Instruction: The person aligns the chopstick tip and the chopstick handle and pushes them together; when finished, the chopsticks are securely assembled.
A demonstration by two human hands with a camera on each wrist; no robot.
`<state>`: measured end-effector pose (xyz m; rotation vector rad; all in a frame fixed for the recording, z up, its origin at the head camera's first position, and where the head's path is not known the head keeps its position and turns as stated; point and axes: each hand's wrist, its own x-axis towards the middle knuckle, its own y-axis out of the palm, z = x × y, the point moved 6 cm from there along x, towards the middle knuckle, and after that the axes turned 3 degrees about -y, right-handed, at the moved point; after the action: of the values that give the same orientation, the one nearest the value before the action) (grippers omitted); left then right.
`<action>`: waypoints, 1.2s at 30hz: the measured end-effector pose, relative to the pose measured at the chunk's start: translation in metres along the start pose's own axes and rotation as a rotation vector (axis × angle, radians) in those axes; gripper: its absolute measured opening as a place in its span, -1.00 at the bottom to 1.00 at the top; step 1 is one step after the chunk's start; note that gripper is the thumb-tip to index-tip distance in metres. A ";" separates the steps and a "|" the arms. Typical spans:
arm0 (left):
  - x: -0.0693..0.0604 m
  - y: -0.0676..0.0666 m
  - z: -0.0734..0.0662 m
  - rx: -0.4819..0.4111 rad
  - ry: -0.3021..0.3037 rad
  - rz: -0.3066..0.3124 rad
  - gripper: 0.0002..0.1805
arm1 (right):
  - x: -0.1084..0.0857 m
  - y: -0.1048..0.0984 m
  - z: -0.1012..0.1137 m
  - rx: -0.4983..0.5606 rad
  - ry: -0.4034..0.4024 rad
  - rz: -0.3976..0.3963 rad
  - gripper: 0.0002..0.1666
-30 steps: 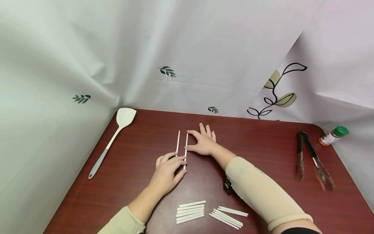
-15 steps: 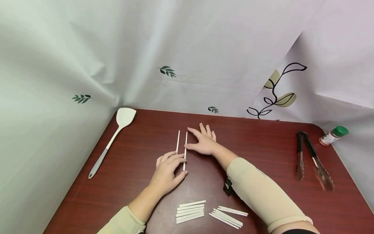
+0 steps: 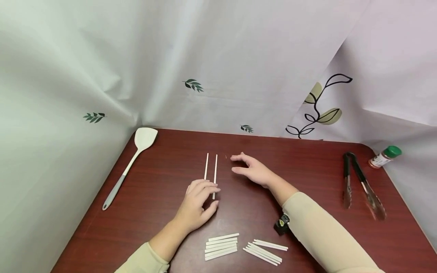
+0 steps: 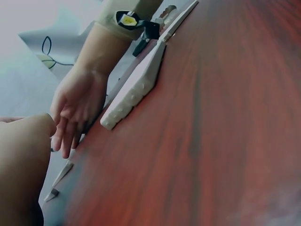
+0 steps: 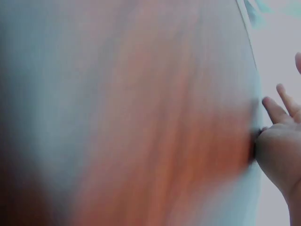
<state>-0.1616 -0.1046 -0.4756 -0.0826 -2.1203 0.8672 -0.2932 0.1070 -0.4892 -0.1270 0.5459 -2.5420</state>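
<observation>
Two thin white sticks lie nearly parallel on the table, a left stick (image 3: 206, 166) and a right stick (image 3: 215, 168). Over their near ends rests my left hand (image 3: 197, 203), fingers loosely bent; part of both sticks is hidden under it. My right hand (image 3: 253, 171) hovers to the right of the pair, apart from them, thumb and fingers spread with nothing between. In the left wrist view the right hand (image 4: 80, 101) appears beyond the near-side sticks (image 4: 136, 89). The right wrist view is blurred, with the right hand (image 5: 280, 146) at its edge.
Near the front edge lie two groups of white sticks, a left group (image 3: 221, 247) and a right group (image 3: 263, 253). A white spatula (image 3: 145, 138) lies at the left. Tongs (image 3: 364, 182) and a green-capped jar (image 3: 385, 157) are at the right. A pale curtain (image 3: 218, 68) hangs behind the table.
My right hand has let go of the right stick and drawn away to the right. The left hand stays over the near ends of the pair. The head view has shifted slightly.
</observation>
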 end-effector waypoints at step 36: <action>-0.030 0.024 -0.049 -0.195 0.126 0.318 -0.78 | -0.185 0.036 0.014 -0.374 -0.632 -0.320 -0.75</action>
<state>-0.1124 -0.0697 -0.4894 -0.5747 -2.0982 0.8084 -0.1152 0.1705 -0.4876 -1.1849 0.7697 -2.4598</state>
